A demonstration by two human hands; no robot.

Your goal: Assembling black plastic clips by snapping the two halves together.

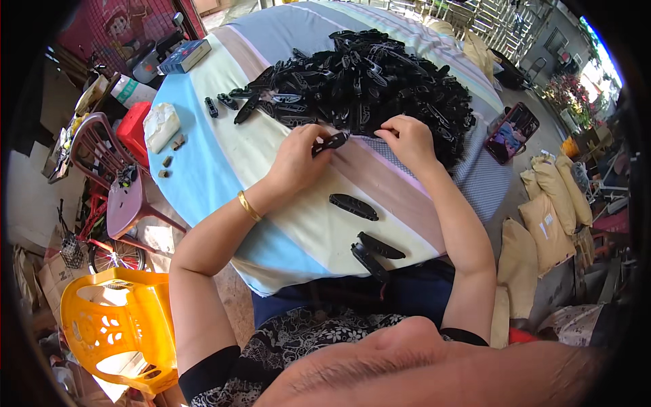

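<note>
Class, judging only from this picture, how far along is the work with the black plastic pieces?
Three black pieces lie set apart near the table edge. The left hand holds one piece, the right hand at the pile. The large pile remains.

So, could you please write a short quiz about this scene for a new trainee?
1. True or false: the left hand holds a black plastic piece.
2. Which lies nearest the right hand?
A. the black pile
B. the yellow chair
C. the phone
3. What does the left wrist wear?

Key:
1. true
2. A
3. a gold bangle
</note>
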